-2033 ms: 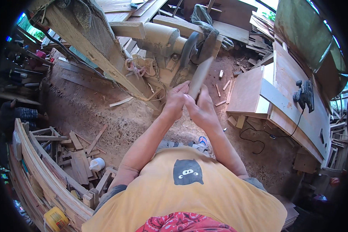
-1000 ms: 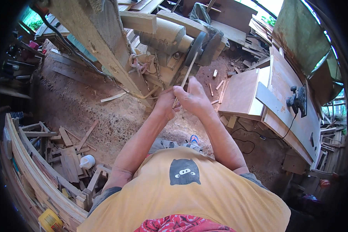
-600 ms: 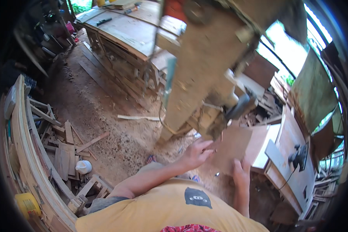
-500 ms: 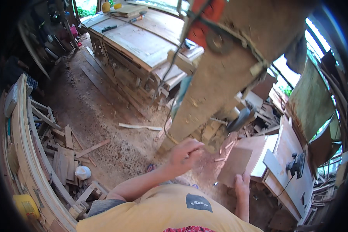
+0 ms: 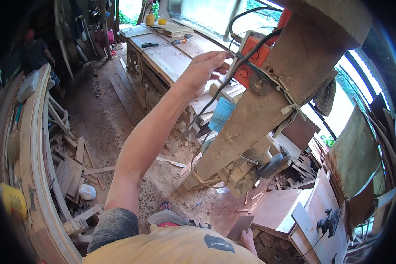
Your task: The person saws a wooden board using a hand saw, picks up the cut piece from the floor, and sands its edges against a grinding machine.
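Observation:
My left hand (image 5: 202, 72) is raised at the end of an outstretched arm, its fingers loosely curled and apart with nothing seen in them. Its fingertips are close to a black cable (image 5: 224, 83) and an orange electrical box (image 5: 254, 57) fixed to a thick wooden post (image 5: 251, 114). A pale blue piece (image 5: 223, 113) hangs on the post below the box. Low beside my body, my right hand (image 5: 247, 237) grips a thin brown rectangular sheet (image 5: 239, 226) by its edge; its exact material is unclear.
A workbench (image 5: 163, 57) with panels and tools stands beyond the post. To the right, a power sander (image 5: 329, 222) rests on a board near a pale cabinet (image 5: 273, 211). Wood offcuts (image 5: 70, 178) and a white jug (image 5: 87, 192) lie left. A person (image 5: 37, 55) stands far left.
My left hand has risen from low in front of me to beside the orange box. My right hand has dropped toward my body, still holding the brown sheet. The view has shifted.

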The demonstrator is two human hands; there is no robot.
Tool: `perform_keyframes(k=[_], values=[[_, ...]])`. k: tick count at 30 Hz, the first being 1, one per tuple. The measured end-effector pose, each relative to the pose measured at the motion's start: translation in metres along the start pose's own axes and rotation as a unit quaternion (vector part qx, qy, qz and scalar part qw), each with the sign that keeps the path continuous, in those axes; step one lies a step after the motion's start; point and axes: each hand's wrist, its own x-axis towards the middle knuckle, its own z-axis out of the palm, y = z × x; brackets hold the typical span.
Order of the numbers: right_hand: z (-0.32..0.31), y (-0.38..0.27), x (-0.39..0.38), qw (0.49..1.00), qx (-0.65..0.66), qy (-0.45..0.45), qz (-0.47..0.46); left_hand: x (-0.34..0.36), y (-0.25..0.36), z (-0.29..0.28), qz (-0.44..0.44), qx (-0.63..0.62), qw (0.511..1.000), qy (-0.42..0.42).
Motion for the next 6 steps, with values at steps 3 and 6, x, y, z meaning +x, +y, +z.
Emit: perform_keyframes(k=[3, 6], values=[[-0.016, 0.048, -0.014, 0.997, -0.07, -0.03, 0.013, 0.011, -0.011, 0.006, 0.046, -0.079, 0.995, -0.044], [-0.034, 0.043, -0.041, 0.992, -0.075, -0.102, -0.016, -0.001, -0.027, -0.008, 0.061, -0.084, 0.995, -0.001]])
